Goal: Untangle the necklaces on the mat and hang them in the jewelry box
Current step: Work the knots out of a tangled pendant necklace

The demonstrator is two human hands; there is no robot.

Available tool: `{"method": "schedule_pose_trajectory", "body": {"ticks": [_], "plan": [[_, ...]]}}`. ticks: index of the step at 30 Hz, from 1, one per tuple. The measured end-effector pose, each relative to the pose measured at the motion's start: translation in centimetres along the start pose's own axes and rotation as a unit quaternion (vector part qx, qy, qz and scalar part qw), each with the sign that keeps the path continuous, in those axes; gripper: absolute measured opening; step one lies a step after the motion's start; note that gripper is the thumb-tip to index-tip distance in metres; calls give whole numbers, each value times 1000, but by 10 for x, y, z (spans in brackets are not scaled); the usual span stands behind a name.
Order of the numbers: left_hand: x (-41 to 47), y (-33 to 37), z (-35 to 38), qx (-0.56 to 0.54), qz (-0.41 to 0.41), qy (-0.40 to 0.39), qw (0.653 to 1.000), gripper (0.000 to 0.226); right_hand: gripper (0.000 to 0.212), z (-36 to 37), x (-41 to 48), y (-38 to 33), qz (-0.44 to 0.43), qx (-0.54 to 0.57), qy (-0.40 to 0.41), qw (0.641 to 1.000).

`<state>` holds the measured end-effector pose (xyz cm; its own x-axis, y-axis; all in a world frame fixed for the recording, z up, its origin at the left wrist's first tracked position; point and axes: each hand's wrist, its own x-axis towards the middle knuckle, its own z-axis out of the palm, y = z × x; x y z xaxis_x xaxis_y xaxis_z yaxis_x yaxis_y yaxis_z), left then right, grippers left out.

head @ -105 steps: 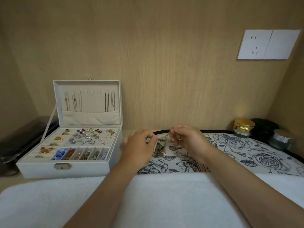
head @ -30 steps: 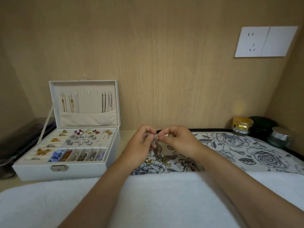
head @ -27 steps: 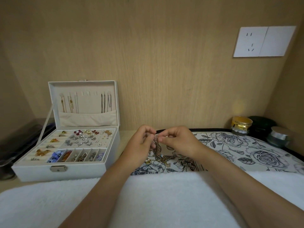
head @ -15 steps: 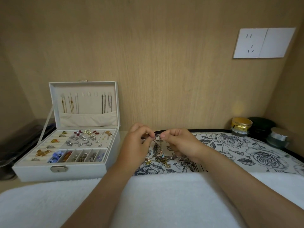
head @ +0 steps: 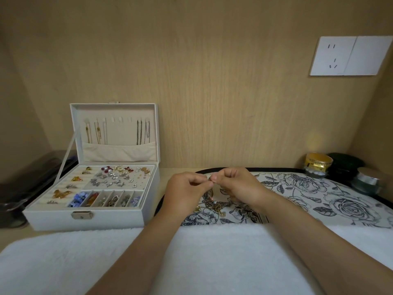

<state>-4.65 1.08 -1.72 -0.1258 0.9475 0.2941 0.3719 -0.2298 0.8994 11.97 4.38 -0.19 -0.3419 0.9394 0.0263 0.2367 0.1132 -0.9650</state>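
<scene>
My left hand (head: 186,192) and my right hand (head: 239,186) meet fingertip to fingertip above the floral mat (head: 319,194), both pinching a thin chain of the tangled necklaces (head: 214,204). The rest of the tangle, gold and dark chains, hangs down onto the mat between my wrists. The white jewelry box (head: 106,175) stands open at the left, with several chains hanging on hooks inside its lid and small jewelry in its tray.
A white towel (head: 202,258) covers the near edge under my forearms. A gold-lidded jar (head: 316,165), a dark green jar (head: 344,165) and a silver-lidded jar (head: 366,182) stand at the back right. A dark case (head: 27,179) lies left of the box.
My hands have come together from a small gap, then shifted slightly up and left, keeping their pinch on the chain. The tangle hangs a little lower on the mat.
</scene>
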Motion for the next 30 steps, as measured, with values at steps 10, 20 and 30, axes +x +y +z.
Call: {"method": "schedule_pose_trajectory", "body": {"ticks": [10, 20, 30], "plan": [[-2, 8, -8, -20, -79, -65, 994, 9, 21, -9, -1, -3, -5, 0, -20, 1000], [-3, 7, -5, -36, -15, -24, 999, 3, 17, -7, -1, -4, -8, -28, 7, 1000], [-3, 8, -9, 13, -80, -51, 995, 12, 39, -5, 1, 0, -20, -85, 12, 996]]}}
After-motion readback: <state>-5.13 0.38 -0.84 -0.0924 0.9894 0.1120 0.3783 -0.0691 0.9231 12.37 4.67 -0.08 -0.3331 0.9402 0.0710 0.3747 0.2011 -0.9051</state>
